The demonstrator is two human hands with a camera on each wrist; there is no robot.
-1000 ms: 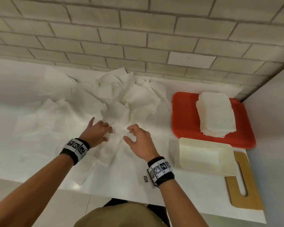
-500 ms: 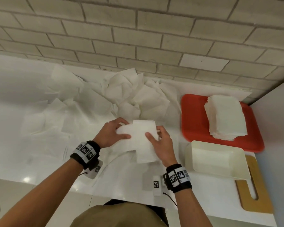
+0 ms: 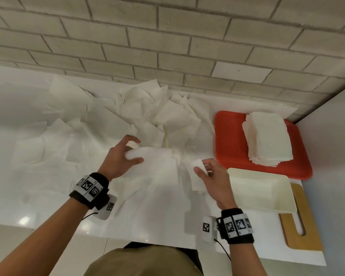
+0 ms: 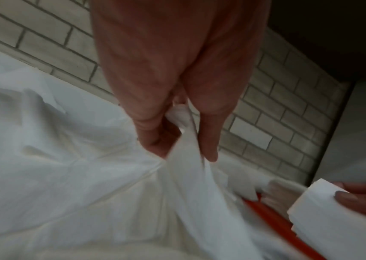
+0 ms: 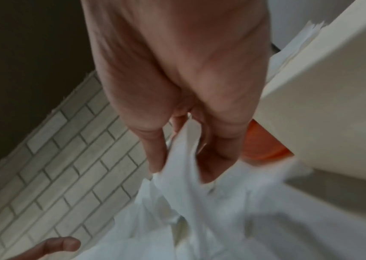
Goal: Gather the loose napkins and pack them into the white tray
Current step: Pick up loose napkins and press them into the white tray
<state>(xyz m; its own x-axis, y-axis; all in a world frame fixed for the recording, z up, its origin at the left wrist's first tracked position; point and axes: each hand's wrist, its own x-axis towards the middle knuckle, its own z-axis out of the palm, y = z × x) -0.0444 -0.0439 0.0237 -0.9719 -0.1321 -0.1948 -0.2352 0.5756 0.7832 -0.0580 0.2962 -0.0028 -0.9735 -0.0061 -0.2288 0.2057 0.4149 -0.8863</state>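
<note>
Loose white napkins [image 3: 143, 112] lie heaped across the white counter against the brick wall. My left hand [image 3: 124, 156] pinches the edge of a napkin bunch [image 3: 157, 162] between thumb and fingers; the left wrist view shows that pinch [image 4: 184, 140]. My right hand [image 3: 209, 174] grips a small folded stack of napkins [image 3: 196, 176], seen also in the right wrist view [image 5: 181, 158], just left of the white tray [image 3: 283, 192]. The tray's inside looks bare.
A red tray [image 3: 231, 146] behind the white one carries a neat napkin stack [image 3: 267, 136]. A wooden board [image 3: 307, 236] lies under the white tray at the counter's right end. A grey side wall [image 3: 337, 156] closes the right.
Both hands held one bunch together half a second ago. Now they have separated: the right hand carries its folded stack rightward toward the white tray, and the left keeps the rest.
</note>
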